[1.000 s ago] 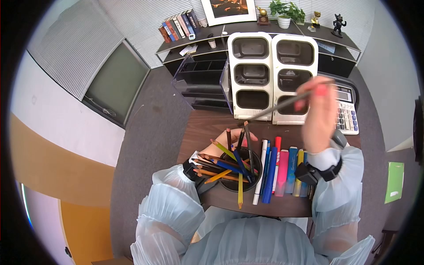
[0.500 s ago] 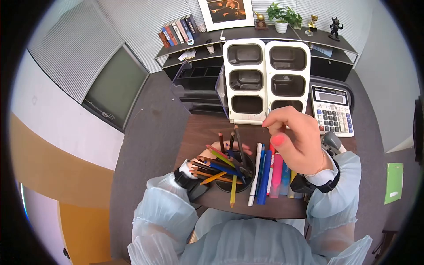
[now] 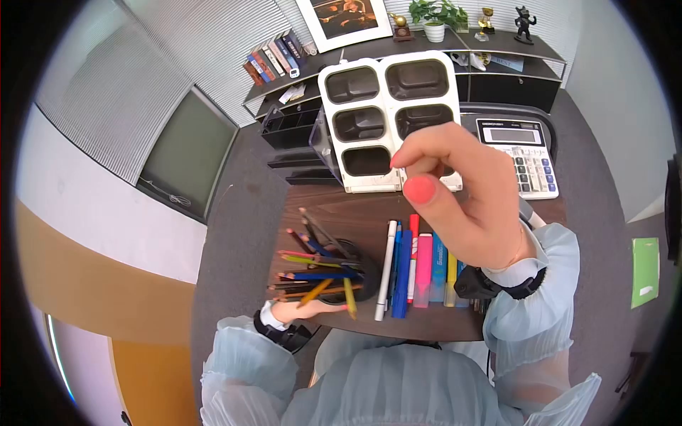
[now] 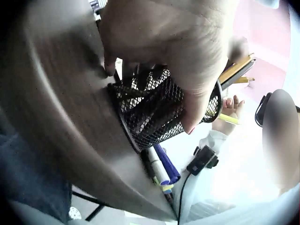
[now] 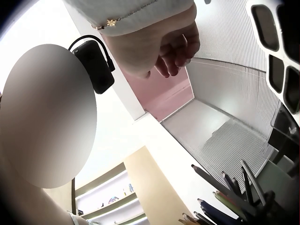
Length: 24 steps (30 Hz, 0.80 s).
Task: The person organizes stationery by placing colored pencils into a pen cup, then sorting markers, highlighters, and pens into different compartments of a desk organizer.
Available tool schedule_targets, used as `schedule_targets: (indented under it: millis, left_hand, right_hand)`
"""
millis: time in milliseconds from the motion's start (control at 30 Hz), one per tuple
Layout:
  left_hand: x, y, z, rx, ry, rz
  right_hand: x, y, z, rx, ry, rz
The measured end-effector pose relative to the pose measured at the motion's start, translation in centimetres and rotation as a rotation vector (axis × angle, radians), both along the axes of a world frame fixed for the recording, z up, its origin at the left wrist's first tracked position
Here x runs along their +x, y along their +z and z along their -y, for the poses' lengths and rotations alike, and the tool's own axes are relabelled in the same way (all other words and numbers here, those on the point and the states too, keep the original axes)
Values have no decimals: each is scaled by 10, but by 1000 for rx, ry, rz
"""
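A black mesh pencil cup (image 3: 367,273) stands on the dark wooden table, crowded with colored pencils (image 3: 320,275) that lean out over its left side. My left hand (image 3: 304,311) is at the near left of the cup, partly covered by the pencils. In the left wrist view that hand (image 4: 164,37) grips the mesh wall, thumb pressed along its side. My right hand (image 3: 472,202) is raised above the markers, its fingers loosely bent and nothing between thumb and index finger. To the right of the cup lie a white marker (image 3: 386,270), a blue marker (image 3: 402,273) and a pink highlighter (image 3: 423,266).
Behind my right hand stands a white organizer (image 3: 384,113) with several dark compartments. A clear drawer unit (image 3: 323,145) is left of it, a calculator (image 3: 515,136) right of it. Further back, a dark shelf (image 3: 419,48) carries books (image 3: 273,58) and a potted plant (image 3: 434,28).
The right hand no longer holds the dark pencil and has come down from the calculator, above the markers. The left hand has shifted to the cup's near side; the pencils lean further left.
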<state>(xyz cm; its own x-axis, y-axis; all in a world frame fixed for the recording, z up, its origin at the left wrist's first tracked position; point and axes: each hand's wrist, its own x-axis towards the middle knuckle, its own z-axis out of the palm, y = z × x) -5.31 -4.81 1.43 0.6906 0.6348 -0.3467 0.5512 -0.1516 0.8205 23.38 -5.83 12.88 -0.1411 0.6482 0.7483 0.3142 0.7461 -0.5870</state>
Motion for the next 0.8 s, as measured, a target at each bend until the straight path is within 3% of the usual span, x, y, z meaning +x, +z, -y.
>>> schedule_targets:
  millis: [67,133,200,333,400,433,467,533,600,667,733,800]
  left_hand:
    - [-14,4,-6,-5,152,-39]
    - [-34,-13,-20,206,381,120]
    - [-44,-15,-42,181,435,165]
    - [-33,5,-48,374,409,209]
    - [-21,37,-34,722,235,-542]
    - [-27,34,-35,520,168,-973]
    - [-29,28,-18,728,136,-735]
    - [-15,30,7,524,137,-633]
    - [4,23,21,490,119,-462]
    - [27,15,27,621,111,-373]
    - [51,13,20,897,22,-415]
    - [71,10,10,925,16,-395]
  right_hand:
    - [6,6,5,45,-4,-50]
    - [10,11,10,71,8,-113]
    - [15,13,14,87,8,-163]
    - [22,17,18,169,-14,-213]
    - [27,18,21,222,-23,-209]
    - [30,21,24,248,-67,-216]
    - [32,23,26,276,-109,-223]
    - [34,21,22,331,-160,-237]
    - [33,12,12,575,-220,-287]
    - [31,16,18,438,-214,-397]
    - [36,22,23,330,-59,-253]
    - [35,24,30,265,-49,-224]
